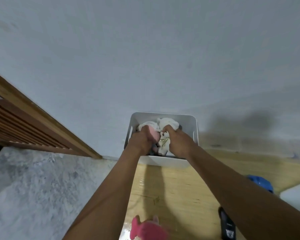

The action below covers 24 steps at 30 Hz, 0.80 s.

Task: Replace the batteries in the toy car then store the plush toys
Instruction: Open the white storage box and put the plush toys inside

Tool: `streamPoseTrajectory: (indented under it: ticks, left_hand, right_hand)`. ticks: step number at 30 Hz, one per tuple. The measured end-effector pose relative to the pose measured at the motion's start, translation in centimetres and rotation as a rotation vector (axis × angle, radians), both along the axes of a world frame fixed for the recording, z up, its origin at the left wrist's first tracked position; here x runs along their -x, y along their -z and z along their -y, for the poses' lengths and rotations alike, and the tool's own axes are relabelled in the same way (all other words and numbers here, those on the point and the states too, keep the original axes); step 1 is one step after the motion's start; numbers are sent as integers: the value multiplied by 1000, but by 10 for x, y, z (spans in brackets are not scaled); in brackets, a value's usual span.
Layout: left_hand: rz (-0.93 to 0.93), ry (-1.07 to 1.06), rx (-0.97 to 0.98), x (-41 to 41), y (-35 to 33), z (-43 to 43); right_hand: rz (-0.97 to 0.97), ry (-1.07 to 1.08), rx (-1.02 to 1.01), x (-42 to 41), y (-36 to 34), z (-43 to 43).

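Observation:
A white plastic bin (189,125) stands on the yellow table against the wall, holding several plush toys. Both my hands are down inside it. My left hand (142,139) is closed on a pink and white plush toy (154,135). My right hand (177,141) grips a white plush bear (164,139) with a green mark on its chest. Another white plush (168,123) lies at the back of the bin. A bright pink plush toy (145,229) lies on the table's near edge. A blue object (261,183), perhaps the toy car, peeks out behind my right forearm.
A black remote-like object (227,226) lies at the near right of the table. A pale flat thing (296,196) sits at the right edge. A wooden slatted door frame (41,129) runs along the left above a grey stone floor (33,187).

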<state>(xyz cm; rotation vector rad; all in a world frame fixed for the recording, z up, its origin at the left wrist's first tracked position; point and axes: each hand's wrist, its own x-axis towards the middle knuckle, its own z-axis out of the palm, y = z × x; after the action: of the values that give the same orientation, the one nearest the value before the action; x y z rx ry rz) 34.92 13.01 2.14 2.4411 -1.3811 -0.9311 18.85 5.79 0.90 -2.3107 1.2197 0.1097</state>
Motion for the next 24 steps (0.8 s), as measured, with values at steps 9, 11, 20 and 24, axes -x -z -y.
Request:
streamPoseTrajectory:
  ticks: [9, 11, 20, 24]
  left_hand:
    - [13, -22, -25, 0, 16, 6]
    - [-39, -58, 55, 2, 13, 2]
    - [-60, 142, 622, 53, -42, -58]
    - [-110, 273, 395, 80, -21, -104]
  right_hand:
    - [-127, -5, -108, -9, 1, 14]
    - [-116, 11, -155, -11, -4, 14]
    - [572, 316, 425, 64, -51, -65]
    - [375, 451, 399, 134, 6, -118]
